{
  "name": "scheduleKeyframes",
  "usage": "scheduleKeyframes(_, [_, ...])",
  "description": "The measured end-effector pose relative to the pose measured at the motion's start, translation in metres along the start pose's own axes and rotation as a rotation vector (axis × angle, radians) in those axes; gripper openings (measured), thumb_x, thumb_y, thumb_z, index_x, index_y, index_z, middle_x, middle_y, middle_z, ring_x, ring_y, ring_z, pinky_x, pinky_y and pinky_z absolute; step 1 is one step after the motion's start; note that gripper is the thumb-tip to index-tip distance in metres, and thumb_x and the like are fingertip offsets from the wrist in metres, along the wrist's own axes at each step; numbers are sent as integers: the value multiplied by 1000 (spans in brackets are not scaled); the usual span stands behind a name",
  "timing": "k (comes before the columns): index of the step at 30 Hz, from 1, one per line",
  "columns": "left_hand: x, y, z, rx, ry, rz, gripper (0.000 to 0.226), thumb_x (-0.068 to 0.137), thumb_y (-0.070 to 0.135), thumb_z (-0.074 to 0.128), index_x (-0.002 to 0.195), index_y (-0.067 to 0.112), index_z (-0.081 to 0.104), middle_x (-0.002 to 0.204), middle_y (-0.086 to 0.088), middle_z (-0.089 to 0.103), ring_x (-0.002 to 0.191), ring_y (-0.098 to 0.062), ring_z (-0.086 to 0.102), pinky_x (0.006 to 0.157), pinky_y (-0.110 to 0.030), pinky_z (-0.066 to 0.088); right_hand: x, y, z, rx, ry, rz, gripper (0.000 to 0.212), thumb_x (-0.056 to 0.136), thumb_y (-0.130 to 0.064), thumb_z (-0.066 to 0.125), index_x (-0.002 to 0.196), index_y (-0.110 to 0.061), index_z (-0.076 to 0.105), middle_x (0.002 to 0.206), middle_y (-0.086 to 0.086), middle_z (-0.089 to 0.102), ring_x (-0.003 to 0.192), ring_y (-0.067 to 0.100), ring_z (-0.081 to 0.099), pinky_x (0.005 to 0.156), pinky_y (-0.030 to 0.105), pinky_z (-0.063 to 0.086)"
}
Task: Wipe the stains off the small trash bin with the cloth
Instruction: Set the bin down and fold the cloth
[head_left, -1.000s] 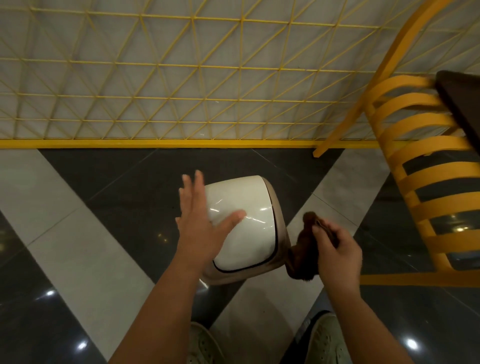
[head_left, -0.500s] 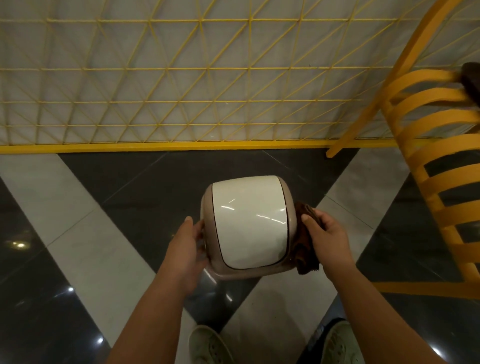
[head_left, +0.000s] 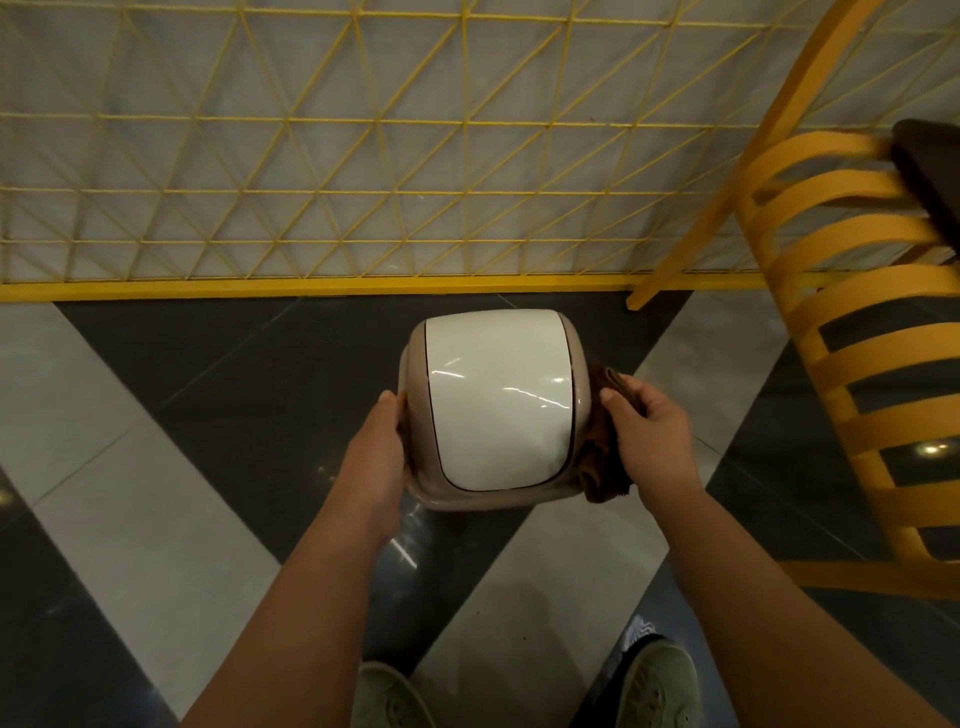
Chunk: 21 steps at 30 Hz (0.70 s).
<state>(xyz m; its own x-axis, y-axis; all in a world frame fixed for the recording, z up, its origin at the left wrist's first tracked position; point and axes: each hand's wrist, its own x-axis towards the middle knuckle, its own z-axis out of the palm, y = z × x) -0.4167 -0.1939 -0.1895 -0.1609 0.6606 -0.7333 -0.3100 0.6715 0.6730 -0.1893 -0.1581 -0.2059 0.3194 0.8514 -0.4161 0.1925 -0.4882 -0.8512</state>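
Observation:
A small beige trash bin (head_left: 496, 400) with a glossy white lid stands on the tiled floor in the middle of the head view, seen from above. My left hand (head_left: 376, 452) grips its left side. My right hand (head_left: 649, 431) presses a dark brown cloth (head_left: 602, 467) against the bin's right side; most of the cloth is hidden between my palm and the bin. A greyish smudge shows at the lid's lower right corner.
A yellow wire-mesh fence (head_left: 363, 156) with a yellow base rail runs across just behind the bin. A yellow slatted chair (head_left: 857, 364) stands close on the right. My two shoes (head_left: 654, 686) are at the bottom edge. The floor has black and pale grey tiles.
My left hand came off the lid's top and took hold of the bin's left side. The bin turned upright and square to me. My right hand moved the cloth against its right side.

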Motion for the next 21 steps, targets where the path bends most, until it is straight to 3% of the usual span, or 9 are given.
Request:
scheduleKeyframes(4, [-7,5,5,78,192,27,55,99,46,38,146,19,39,150,-5,42,136,-23,40,115,-44,28,-13,-8,-12,119,45,13,19,94,-29,56,109,-37,64,112,-6,65,106,20,61,93,47,52])
scheduleKeyframes(6, [-19,15,9,204,364,207,48,99,36,42,145,23,39,151,-3,38,134,-20,41,110,-36,32,-25,-16,-20,249,30,2,21,95,-27,55,111,-36,64,114,-4,65,106,21,62,85,40,56])
scheduleKeyframes(8, [-37,26,15,172,459,446,42,96,31,50,138,30,47,141,2,44,111,-6,52,92,-22,39,-38,-26,-29,356,-36,-21,24,96,-25,53,117,-32,62,117,-1,65,106,19,62,79,33,56])
scheduleKeyframes(10, [-51,33,22,112,367,579,33,93,31,56,126,35,55,125,6,53,98,-1,57,79,-15,42,-49,-36,-37,434,-153,-42,28,97,-24,50,123,-27,60,121,2,65,111,22,62,88,37,54])
scheduleKeyframes(12, [-61,31,32,104,113,526,29,88,45,60,117,41,59,120,8,60,106,-8,60,88,-27,49,-60,-48,-42,505,-308,-45,31,96,-25,48,126,-25,57,121,5,66,112,25,63,91,42,53])
scheduleKeyframes(14, [-72,28,44,214,-170,389,54,75,72,57,121,44,57,127,10,59,116,-12,56,104,-43,43,-71,-61,-44,575,-452,-35,34,93,-26,48,125,-24,58,118,7,68,107,26,66,86,42,56])
scheduleKeyframes(16, [-80,25,57,208,-377,304,70,67,79,59,125,38,59,129,10,61,121,-13,55,109,-46,36,-81,-72,-45,608,-557,-43,37,90,-25,49,126,-21,59,115,11,69,102,26,68,79,39,59])
scheduleKeyframes(18, [-86,25,69,88,-418,302,48,72,57,73,110,28,71,117,4,70,118,-17,60,109,-45,39,-85,-76,-46,566,-581,-76,34,94,-24,47,125,-20,60,113,12,69,101,28,68,75,38,59])
scheduleKeyframes(21, [-90,30,78,7,-275,380,15,79,30,75,91,22,73,104,-4,74,109,-22,66,103,-43,47,-84,-76,-50,484,-413,-73,25,97,-22,48,114,-26,66,108,8,72,95,24,70,70,36,59])
